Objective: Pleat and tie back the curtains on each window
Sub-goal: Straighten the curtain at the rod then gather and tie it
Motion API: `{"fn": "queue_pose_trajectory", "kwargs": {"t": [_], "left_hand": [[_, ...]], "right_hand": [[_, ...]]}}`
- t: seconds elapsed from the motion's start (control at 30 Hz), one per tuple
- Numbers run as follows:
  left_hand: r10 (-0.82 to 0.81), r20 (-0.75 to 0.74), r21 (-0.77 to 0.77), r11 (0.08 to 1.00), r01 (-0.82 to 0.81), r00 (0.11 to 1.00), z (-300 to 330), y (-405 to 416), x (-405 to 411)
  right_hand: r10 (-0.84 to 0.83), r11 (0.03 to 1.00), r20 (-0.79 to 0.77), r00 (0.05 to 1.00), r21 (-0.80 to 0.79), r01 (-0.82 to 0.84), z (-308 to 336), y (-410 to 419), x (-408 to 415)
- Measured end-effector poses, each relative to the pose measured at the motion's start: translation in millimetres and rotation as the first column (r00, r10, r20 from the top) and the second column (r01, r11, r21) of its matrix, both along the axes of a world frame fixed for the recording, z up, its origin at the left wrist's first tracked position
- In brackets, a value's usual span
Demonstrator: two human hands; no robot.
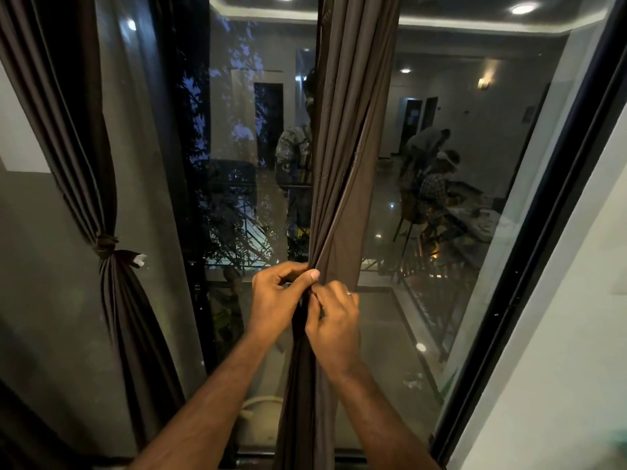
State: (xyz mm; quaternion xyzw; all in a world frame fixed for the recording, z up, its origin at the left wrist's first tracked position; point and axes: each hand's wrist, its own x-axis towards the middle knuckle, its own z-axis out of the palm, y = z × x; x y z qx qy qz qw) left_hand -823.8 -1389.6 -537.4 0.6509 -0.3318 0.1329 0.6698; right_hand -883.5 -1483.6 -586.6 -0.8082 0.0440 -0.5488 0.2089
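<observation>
A brown curtain [353,137] hangs gathered into narrow folds down the middle of the window. My left hand [276,296] grips the bunched folds from the left at about waist height, thumb pressed on the front. My right hand [334,320], with a ring on one finger, pinches the same folds just below and to the right. Below my hands the fabric drops straight to the sill. A second brown curtain [78,137] at the left is gathered and bound by a knotted tie-back [106,245].
The dark window glass [441,198] reflects a lit room with people in it. A black window frame [529,266] runs diagonally at the right beside a white wall [576,334]. Another dark frame post [195,232] stands between the two curtains.
</observation>
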Motion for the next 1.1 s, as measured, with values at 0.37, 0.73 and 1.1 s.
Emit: {"fn": "queue_pose_trajectory", "kwargs": {"t": [0.37,0.73,1.1], "left_hand": [[0.112,0.127,0.068,0.990,-0.122,0.985,2.8,3.0,3.9],[0.260,0.199,0.081,0.957,-0.280,0.945,-4.3,-3.1,8.7],[0.290,0.239,0.060,0.948,-0.312,0.927,-9.4,-11.3,6.7]], "right_hand": [[0.059,0.775,0.066,0.996,0.626,-0.087,26.7,-64.3,9.5],[-0.125,0.886,0.113,0.986,0.460,0.059,7.3,-52.4,1.1],[0.007,0.983,0.087,0.996,0.180,-0.022,-5.4,-4.0,8.5]]}}
